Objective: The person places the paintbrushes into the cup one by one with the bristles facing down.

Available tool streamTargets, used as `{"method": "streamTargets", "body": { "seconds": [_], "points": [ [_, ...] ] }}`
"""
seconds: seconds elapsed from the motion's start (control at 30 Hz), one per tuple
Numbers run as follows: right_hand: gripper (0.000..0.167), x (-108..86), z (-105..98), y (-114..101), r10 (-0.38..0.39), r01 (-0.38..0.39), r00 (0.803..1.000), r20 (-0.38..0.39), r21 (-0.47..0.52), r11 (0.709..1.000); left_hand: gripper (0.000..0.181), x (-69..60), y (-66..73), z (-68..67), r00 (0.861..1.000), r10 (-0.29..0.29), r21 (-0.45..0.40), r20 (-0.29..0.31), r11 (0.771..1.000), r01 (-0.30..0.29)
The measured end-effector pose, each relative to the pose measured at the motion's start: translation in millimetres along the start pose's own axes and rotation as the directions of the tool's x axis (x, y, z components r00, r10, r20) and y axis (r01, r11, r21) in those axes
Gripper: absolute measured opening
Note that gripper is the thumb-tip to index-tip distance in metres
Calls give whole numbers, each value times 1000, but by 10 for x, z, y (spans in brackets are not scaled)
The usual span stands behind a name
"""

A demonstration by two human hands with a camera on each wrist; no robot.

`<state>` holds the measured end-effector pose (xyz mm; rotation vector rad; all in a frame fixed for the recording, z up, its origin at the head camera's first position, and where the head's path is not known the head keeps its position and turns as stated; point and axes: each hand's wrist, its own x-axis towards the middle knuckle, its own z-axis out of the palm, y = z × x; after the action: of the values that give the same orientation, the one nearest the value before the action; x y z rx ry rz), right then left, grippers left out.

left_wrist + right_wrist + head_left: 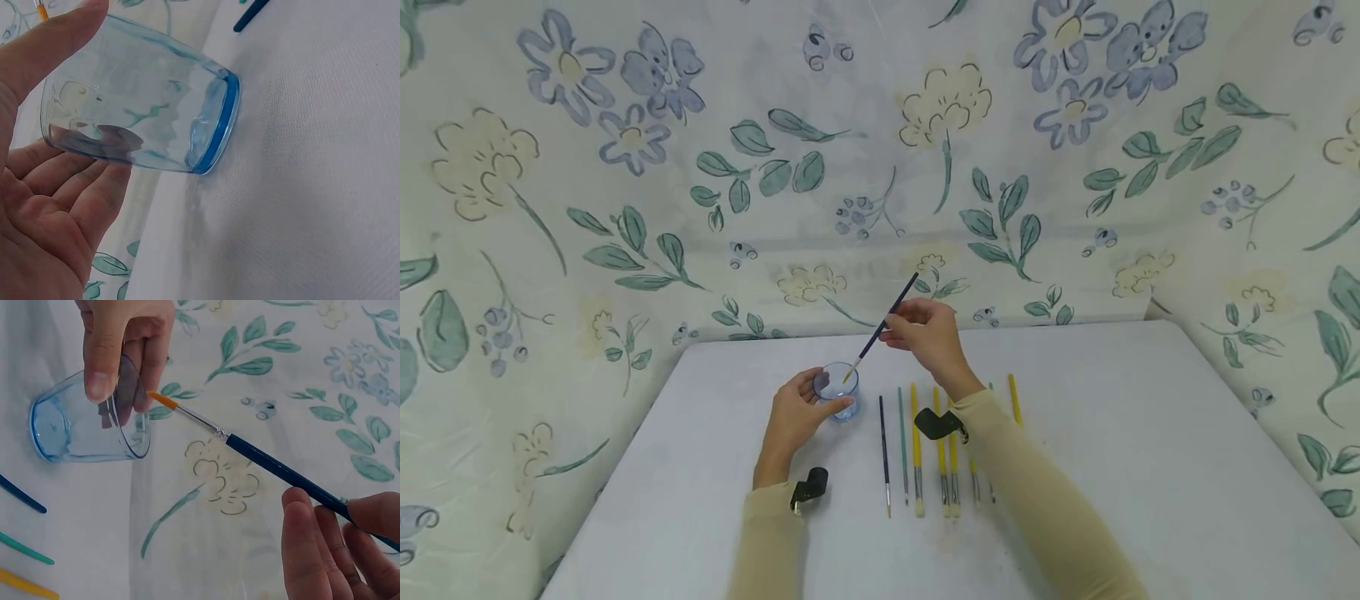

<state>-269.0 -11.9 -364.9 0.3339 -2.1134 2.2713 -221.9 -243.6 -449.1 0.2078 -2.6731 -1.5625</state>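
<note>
A clear bluish glass (842,410) is gripped by my left hand (795,414), thumb on the near side and fingers around the far side. In the left wrist view its thick blue base (225,125) is close to the white cloth; whether it touches is hard to tell. My right hand (931,337) pinches a thin paintbrush (891,312) by its dark blue handle. The brush slants down to the left, its orange bristles (162,400) at the glass's rim. In the right wrist view the thumb (378,515) presses the handle against the fingers.
Right of the glass lies a row of paintbrushes: a dark blue one (884,450), a green one (902,446) and several yellow ones (915,442), some partly under my right forearm. The white table (662,500) meets a flowered cloth (880,250) at its back edge.
</note>
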Motion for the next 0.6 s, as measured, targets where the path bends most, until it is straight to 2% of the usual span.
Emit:
{"method": "streamTargets", "body": {
  "seconds": [0.3, 0.6],
  "points": [
    [20, -4, 171, 123, 15, -13, 999, 35, -55, 998, 86, 4, -21, -9, 1000, 17, 11, -13, 1000, -17],
    [17, -33, 232, 185, 35, -29, 998, 44, -118, 993, 87, 21, -55, 26, 999, 34, -11, -13, 999, -34]
  ]
}}
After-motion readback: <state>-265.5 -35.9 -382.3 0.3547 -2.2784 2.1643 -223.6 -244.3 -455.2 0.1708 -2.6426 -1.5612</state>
